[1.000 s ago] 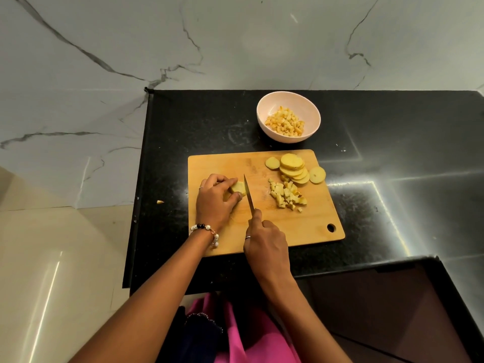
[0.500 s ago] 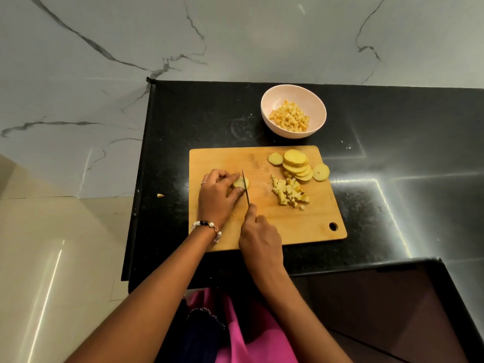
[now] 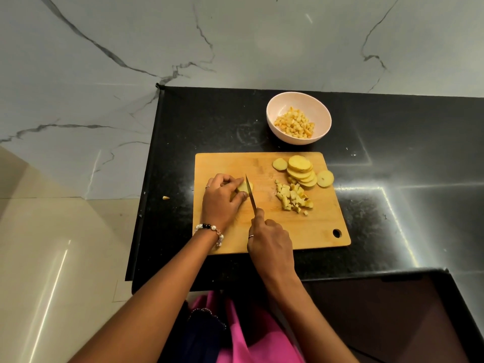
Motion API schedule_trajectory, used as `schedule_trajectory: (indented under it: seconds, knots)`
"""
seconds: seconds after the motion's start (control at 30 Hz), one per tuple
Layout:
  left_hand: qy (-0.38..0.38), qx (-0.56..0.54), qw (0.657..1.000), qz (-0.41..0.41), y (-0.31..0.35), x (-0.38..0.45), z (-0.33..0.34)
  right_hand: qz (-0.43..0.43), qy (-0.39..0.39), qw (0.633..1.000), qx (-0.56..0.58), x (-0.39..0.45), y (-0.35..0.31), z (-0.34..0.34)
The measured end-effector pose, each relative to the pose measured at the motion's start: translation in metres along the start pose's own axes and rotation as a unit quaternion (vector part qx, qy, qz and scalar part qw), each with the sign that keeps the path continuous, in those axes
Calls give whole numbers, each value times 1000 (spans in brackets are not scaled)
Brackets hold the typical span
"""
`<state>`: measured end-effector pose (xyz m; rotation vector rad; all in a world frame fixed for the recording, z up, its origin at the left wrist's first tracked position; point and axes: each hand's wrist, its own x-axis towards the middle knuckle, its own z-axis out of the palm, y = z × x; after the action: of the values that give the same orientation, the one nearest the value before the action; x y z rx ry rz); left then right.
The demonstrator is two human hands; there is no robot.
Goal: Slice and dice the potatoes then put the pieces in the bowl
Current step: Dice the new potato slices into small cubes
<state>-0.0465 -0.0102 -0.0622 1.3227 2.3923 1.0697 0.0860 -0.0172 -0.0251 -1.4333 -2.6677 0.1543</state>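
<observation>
On the wooden cutting board (image 3: 309,226), my left hand (image 3: 222,197) holds down a small stack of potato slices (image 3: 245,186) with curled fingers. My right hand (image 3: 269,239) grips the knife (image 3: 250,193), index finger along the spine, with the blade set into the potato right beside my left fingertips. A pile of diced potato (image 3: 293,197) lies at mid-board. A fanned stack of round slices (image 3: 301,170) sits at the board's far right corner. The pale pink bowl (image 3: 324,119) behind the board holds diced pieces.
The board lies on a black granite counter (image 3: 392,166) whose left edge drops to a tiled floor. One stray potato bit (image 3: 165,197) lies on the counter left of the board. A marble wall rises behind the bowl.
The knife has moved left from beside the potato and now cuts into it next to my left fingertips. The left hand stays on the potato.
</observation>
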Motion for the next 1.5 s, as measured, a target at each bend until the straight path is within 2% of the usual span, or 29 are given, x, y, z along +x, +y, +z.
schedule_trajectory:
  seconds: [0.1, 0.2, 0.4, 0.47, 0.6, 0.77, 1.0, 1.3, 1.4, 1.5]
  knots:
    - [2, 2, 1000, 2, 0, 0, 1, 0, -11, 1000, 6, 0, -1, 3]
    - [3, 1, 1000, 10, -3, 1, 2, 7, 9, 1000, 0, 8, -5, 4]
    - [16, 1, 999, 28, -5, 2, 4, 4, -15, 1000, -7, 18, -16, 0]
    - [23, 4, 999, 28, -4, 2, 4, -7, 6, 1000, -9, 4, -13, 6]
    - [26, 4, 999, 23, -3, 2, 4, -5, -41, 999, 0, -30, 1, 2]
    - [-6, -4, 999, 36, -1, 1, -4, 7, -4, 999, 36, -21, 9, -2]
    - [25, -31, 999, 23, -4, 1, -3, -16, -11, 997, 71, -1, 4, 5]
    - [53, -42, 997, 30, -6, 2, 2, -23, -41, 998, 29, 15, -13, 5]
    - [60, -39, 997, 22, -5, 2, 3, -23, -66, 998, 2, -5, -7, 3]
    - [63, -43, 997, 16, -4, 2, 3, -31, -56, 998, -10, -32, 4, 3]
